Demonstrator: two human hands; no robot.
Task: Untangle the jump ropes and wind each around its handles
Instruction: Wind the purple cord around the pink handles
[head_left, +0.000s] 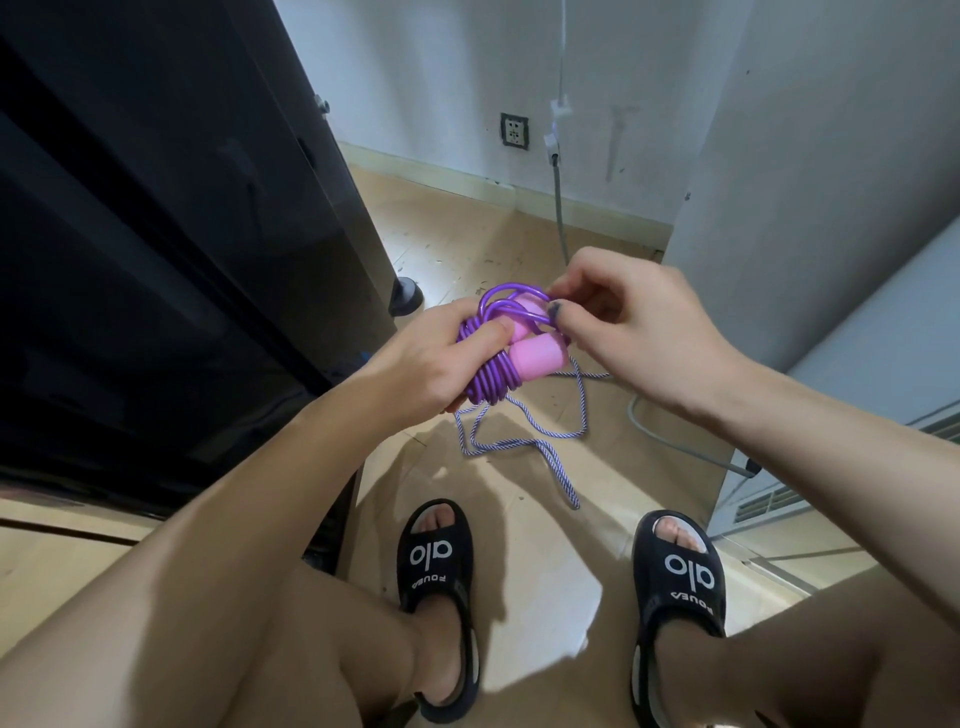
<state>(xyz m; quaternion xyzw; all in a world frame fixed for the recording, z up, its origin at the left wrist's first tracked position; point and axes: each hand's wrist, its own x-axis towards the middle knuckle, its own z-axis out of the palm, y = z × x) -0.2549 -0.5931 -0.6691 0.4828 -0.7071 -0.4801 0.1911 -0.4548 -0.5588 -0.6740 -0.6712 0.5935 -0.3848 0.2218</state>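
A glossy purple jump rope (485, 382) is coiled tightly around its two pink handles (535, 358). My left hand (431, 364) grips this bundle, thumb pressed on top. My right hand (639, 317) pinches the last loop of the purple rope at the bundle's upper right end. A second rope, braided purple and white (524, 444), lies loose in loops on the floor under the bundle. Its handles are not visible.
A tall black cabinet (182, 234) stands close on the left. A white appliance with vents (831, 415) fills the right. A grey cable (670, 434) runs along the tan floor. My feet in black sandals (436, 582) rest below, and a wall socket (514, 131) is at the back.
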